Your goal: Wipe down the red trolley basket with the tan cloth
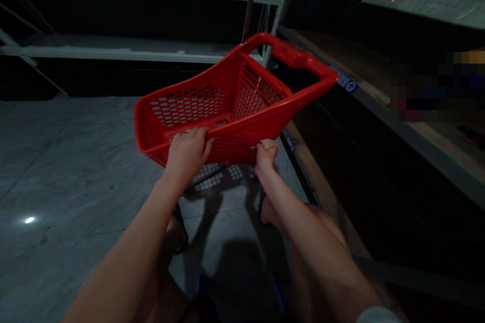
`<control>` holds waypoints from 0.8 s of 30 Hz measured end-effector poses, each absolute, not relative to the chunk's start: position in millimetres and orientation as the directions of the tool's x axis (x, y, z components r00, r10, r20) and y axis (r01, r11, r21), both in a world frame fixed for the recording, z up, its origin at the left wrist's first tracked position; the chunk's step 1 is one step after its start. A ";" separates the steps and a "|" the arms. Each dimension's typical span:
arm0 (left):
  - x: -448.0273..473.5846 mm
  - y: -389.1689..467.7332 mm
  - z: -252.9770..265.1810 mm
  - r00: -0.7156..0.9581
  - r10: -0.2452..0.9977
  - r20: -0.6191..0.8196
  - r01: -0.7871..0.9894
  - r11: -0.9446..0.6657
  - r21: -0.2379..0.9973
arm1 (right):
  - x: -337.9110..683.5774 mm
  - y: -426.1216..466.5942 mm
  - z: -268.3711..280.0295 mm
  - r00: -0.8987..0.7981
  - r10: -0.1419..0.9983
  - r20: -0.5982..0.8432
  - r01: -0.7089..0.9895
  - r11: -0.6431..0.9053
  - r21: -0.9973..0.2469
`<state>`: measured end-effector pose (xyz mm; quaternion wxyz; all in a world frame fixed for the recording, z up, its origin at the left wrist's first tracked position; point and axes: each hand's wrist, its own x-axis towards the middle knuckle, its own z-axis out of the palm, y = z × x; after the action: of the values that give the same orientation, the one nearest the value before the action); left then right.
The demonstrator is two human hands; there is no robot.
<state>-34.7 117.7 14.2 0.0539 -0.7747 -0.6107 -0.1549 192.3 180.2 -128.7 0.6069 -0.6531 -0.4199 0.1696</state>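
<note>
Currently your left hand (188, 150) and right hand (265, 153) grip near rim of tilted red basket (212, 106). Risk, likely: basket handle (299, 58) knocks shelf edge (364, 92) close beside; one-sided pull could twist basket loose.

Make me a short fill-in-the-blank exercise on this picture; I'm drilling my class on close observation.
1. Both hands grip the rim of a plastic basket whose colour is ____.
2. The left hand and right hand hold the basket ____ the grey floor, not resting on it.
3. The basket's walls are pierced with many small ____.

Missing words: red; above; holes
</note>
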 end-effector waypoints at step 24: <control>-22.7 104.7 7.3 0.382 0.856 0.349 0.900 -0.430 0.070 | 204.9 186.8 -24.9 0.635 0.563 0.530 0.415 0.329 -0.848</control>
<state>-22.7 104.7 7.3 0.0655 -0.8286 -0.5298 -0.1689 204.9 186.8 -24.9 0.6963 -0.5767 -0.4241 0.0529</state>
